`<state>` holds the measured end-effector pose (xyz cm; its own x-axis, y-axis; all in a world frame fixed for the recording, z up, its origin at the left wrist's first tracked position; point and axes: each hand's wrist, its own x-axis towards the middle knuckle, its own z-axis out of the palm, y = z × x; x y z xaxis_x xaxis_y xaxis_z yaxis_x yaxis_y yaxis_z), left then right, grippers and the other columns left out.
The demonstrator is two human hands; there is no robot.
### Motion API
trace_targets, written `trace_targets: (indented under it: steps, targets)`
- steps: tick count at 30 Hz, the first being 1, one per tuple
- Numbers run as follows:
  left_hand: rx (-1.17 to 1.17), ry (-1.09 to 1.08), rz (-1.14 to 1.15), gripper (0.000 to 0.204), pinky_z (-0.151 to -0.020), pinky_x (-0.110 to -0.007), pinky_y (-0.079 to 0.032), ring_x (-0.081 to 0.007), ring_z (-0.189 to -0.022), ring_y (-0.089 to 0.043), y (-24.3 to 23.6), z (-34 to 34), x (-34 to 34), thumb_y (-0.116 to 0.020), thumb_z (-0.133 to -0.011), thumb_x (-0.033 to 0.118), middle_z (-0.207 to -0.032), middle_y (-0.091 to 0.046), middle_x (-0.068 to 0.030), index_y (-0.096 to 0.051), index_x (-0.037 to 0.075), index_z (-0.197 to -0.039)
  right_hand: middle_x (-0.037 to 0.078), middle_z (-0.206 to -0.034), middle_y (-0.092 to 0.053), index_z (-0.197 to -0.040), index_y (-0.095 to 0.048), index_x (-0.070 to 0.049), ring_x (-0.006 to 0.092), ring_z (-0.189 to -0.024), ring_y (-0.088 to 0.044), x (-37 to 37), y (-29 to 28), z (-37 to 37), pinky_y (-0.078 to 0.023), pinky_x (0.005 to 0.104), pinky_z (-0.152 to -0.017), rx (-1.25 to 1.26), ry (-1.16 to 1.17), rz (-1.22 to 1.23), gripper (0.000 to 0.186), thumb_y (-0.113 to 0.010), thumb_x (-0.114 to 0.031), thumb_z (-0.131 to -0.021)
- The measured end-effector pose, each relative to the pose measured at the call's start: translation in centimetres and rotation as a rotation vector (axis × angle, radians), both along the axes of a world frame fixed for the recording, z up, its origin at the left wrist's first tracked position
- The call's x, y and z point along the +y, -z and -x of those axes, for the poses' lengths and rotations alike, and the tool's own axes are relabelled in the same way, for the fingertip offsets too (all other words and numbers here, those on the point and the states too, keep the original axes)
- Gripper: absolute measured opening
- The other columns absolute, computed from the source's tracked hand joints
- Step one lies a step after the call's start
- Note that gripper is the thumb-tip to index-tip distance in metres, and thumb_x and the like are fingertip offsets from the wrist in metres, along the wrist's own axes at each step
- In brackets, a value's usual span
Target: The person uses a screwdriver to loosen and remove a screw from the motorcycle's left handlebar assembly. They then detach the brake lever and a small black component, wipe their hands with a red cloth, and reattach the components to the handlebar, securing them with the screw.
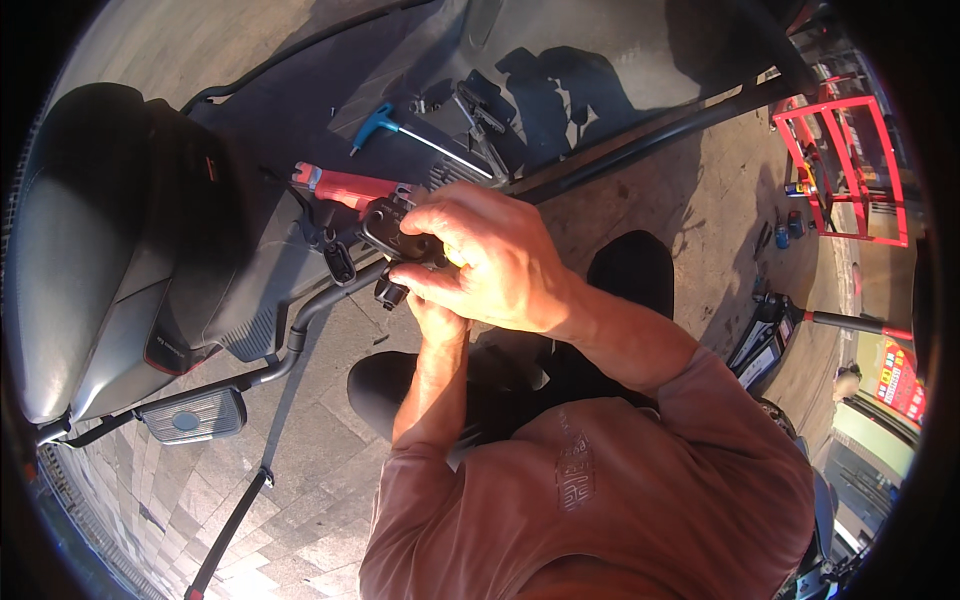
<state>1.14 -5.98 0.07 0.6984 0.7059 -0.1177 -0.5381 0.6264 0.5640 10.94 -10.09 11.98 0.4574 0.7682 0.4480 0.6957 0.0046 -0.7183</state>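
My right hand (497, 262) is closed round a black part with a rounded cover (388, 228), its thumb and fingers pressing on the near side. The part looks like a brake fluid reservoir, but its kind is not certain. A bit of yellow (453, 255) shows under the right fingers. Below it, my left hand (432, 318) reaches up to the same part, its fingers hidden behind the right hand. Just left of the part, a small black oval fitting (340, 263) sits by the bent black tube (330, 295) of the vehicle.
On the dark platform lie a red long-bodied tool (345, 187), a blue T-handle hex key (400, 132) and several dark tools (485, 135). A black padded seat (95, 250) stands left, above a ribbed footrest (195, 415). A red tool rack (840, 170) and a floor jack (765, 332) are at right.
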Motion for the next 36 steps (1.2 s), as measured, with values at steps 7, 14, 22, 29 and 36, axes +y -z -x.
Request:
trace_targets:
  steps: [7,14,22,29,36]
  targets:
    - [-0.192,0.122,-0.011,0.049,-0.088,-0.037,-0.057,-0.0224,-0.106,-0.063,0.0,0.1,0.7,-0.066,-0.092,0.027,-0.117,-0.061,-0.0099,-0.046,0.004,-0.131,0.010,-0.108,-0.062,-0.103,-0.065,-0.004,0.0254,-0.077,-0.067,-0.3,-0.9,-2.0,-0.056,0.0331,-0.065,-0.030,-0.149,0.168,0.036,-0.078,-0.006,-0.069]
    - [-0.205,0.156,0.154,0.049,-0.105,-0.038,-0.042,-0.0212,-0.119,-0.054,-0.8,-0.3,0.0,-0.062,-0.087,-0.002,-0.125,-0.057,-0.0073,-0.047,0.004,-0.133,0.011,-0.127,-0.061,-0.089,-0.061,-0.004,0.0246,-0.075,-0.068,0.1,-1.5,-4.1,-0.055,0.0325,-0.062,-0.096,-0.293,0.220,0.024,-0.073,0.001,-0.069]
    - [-0.230,0.172,0.121,0.053,-0.106,-0.039,-0.041,-0.0223,-0.121,-0.053,-1.3,-0.3,0.3,-0.062,-0.086,-0.002,-0.127,-0.055,-0.0078,-0.045,0.004,-0.136,0.010,-0.122,-0.064,-0.092,-0.061,-0.004,0.0251,-0.079,-0.068,0.4,-1.6,-4.3,-0.056,0.0325,-0.064,-0.102,-0.319,0.179,0.028,-0.074,0.000,-0.069]
    - [-0.228,0.184,0.132,0.056,-0.106,-0.041,-0.041,-0.0225,-0.120,-0.053,-1.0,0.0,0.2,-0.061,-0.084,-0.003,-0.126,-0.056,-0.0072,-0.045,0.006,-0.136,0.009,-0.121,-0.065,-0.096,-0.062,-0.005,0.0264,-0.085,-0.069,0.2,-2.0,-4.3,-0.056,0.0338,-0.067,-0.047,-0.321,0.213,0.032,-0.076,0.001,-0.068]
    - [-0.222,0.189,0.134,0.053,-0.103,-0.042,-0.043,-0.0211,-0.115,-0.055,-0.8,0.2,-0.2,-0.059,-0.082,-0.004,-0.120,-0.057,-0.0066,-0.047,0.006,-0.133,0.009,-0.121,-0.064,-0.097,-0.062,-0.005,0.0254,-0.083,-0.067,0.1,-2.0,-4.4,-0.055,0.0330,-0.066,-0.068,-0.328,0.187,0.034,-0.077,0.000,-0.067]
